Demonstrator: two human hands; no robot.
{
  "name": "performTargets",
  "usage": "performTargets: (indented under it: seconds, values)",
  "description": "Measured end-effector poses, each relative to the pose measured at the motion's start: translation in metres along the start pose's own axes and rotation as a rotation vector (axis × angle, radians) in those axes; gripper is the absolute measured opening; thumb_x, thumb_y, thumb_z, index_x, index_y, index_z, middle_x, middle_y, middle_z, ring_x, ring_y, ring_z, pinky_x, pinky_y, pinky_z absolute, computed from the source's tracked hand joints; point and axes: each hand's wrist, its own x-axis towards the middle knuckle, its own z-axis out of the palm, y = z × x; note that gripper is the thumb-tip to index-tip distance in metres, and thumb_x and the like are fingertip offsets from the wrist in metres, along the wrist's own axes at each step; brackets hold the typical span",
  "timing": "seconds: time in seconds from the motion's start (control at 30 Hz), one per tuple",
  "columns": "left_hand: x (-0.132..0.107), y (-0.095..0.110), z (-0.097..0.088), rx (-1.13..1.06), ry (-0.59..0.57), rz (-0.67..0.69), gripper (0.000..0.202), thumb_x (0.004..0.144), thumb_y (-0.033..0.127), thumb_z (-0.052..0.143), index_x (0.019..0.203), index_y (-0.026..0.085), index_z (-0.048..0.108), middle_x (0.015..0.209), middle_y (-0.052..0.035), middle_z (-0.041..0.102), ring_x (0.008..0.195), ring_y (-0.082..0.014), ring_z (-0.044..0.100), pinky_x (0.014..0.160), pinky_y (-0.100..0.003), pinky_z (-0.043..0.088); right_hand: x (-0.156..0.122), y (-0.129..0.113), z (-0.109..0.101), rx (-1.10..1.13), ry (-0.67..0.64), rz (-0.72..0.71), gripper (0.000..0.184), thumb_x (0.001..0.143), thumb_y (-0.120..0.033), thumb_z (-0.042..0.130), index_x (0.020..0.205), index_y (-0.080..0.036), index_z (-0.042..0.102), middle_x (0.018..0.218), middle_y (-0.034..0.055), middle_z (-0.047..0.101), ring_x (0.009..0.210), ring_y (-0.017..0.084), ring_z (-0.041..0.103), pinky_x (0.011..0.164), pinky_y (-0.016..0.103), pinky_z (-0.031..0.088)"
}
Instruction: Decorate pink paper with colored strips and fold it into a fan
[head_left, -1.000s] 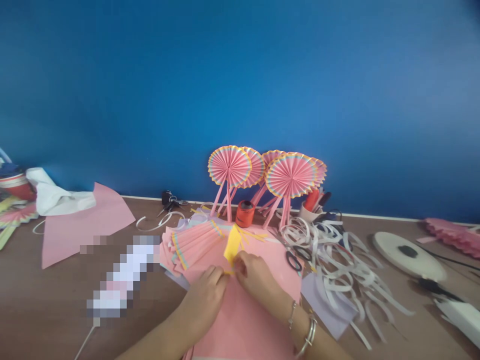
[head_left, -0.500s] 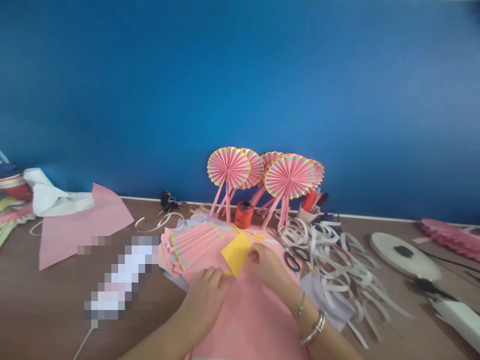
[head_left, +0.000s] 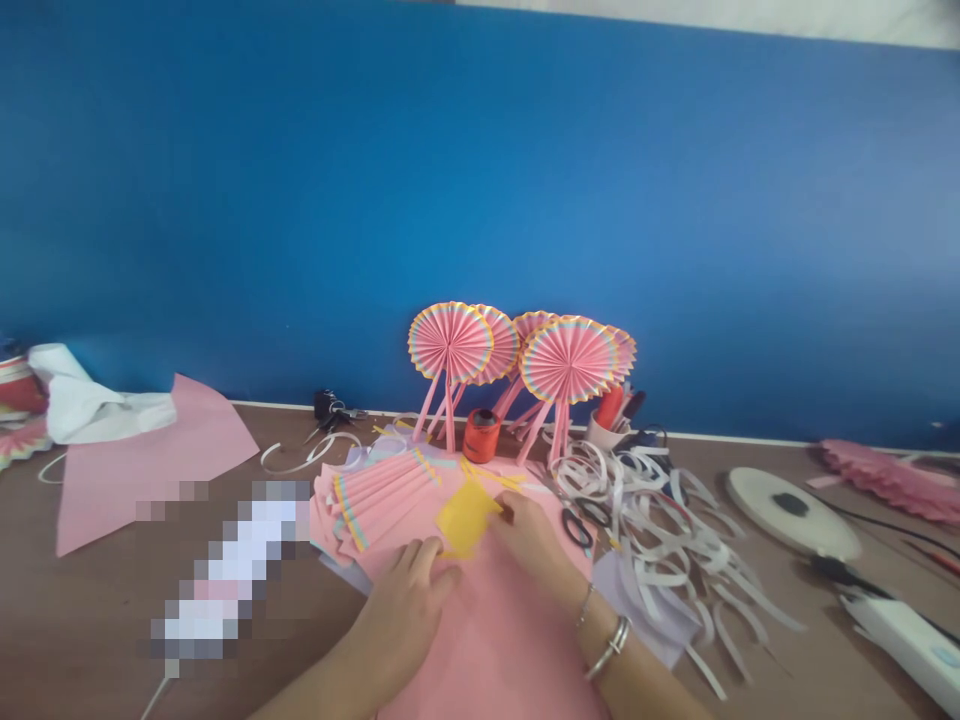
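Now both hands, left hand (head_left: 405,610) and right hand (head_left: 534,545), pinch yellow paper (head_left: 465,518) over pink sheet (head_left: 495,640).

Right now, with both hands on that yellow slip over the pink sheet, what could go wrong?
1. The yellow slip is pinched only at its edges by the left hand and right hand, so it may shift or crease crooked on the pink sheet.
2. The scissors lie close beside the right hand; a sideways move could catch them.
3. Loose white paper strips nearby could snag the wrist and drag onto the sheet.
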Motion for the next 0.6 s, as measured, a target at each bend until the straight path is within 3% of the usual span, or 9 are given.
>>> performTargets:
  seconds: [0.07,0.23,0.3,0.5,0.6]
  values:
    - [0.000,0.000,-0.002,-0.009,-0.015,0.004,0.046,0.078,-0.001,0.036,0.110,0.023,0.058,0.115,-0.0088,0.049,0.100,-0.0249,0.048,0.084,-0.040,0.043,0.002,0.000,-0.004,0.026,0.046,-0.003,0.011,0.069,-0.018,0.047,0.060,-0.017,0.054,0.058,-0.0011,0.055,0.056,0.013,0.047,0.053,0.022,0.030]
    - [0.001,0.001,-0.007,-0.031,-0.039,0.014,0.045,0.078,-0.001,0.038,0.110,0.023,0.058,0.110,-0.0086,0.050,0.099,-0.0244,0.047,0.086,-0.041,0.042,0.011,0.009,-0.022,0.445,0.399,0.108,0.015,0.069,-0.028,0.050,0.070,-0.015,0.058,0.061,0.0005,0.059,0.057,0.014,0.052,0.052,0.023,0.038]
    - [0.001,0.001,-0.009,-0.039,-0.050,0.006,0.044,0.077,-0.001,0.038,0.109,0.022,0.059,0.109,-0.0086,0.050,0.099,-0.0242,0.047,0.086,-0.041,0.042,0.014,0.014,-0.030,0.496,0.458,0.137,0.015,0.068,-0.027,0.049,0.071,-0.015,0.057,0.063,0.0025,0.061,0.058,0.016,0.054,0.053,0.025,0.041]
    - [0.000,0.001,-0.009,-0.066,-0.034,0.013,0.043,0.077,-0.001,0.037,0.106,0.022,0.059,0.106,-0.0078,0.050,0.097,-0.0233,0.047,0.085,-0.039,0.042,0.017,0.023,-0.025,0.547,0.407,0.118,0.022,0.071,-0.033,0.052,0.080,-0.015,0.061,0.075,0.0085,0.068,0.070,0.023,0.064,0.064,0.033,0.050]
    - [0.001,0.001,-0.009,-0.066,-0.041,0.016,0.043,0.076,-0.001,0.038,0.106,0.022,0.059,0.106,-0.0076,0.051,0.097,-0.0231,0.047,0.085,-0.039,0.042,0.022,0.029,-0.013,0.589,0.352,0.056,0.037,0.069,-0.036,0.056,0.100,-0.016,0.059,0.093,0.0111,0.069,0.087,0.025,0.065,0.077,0.037,0.051]
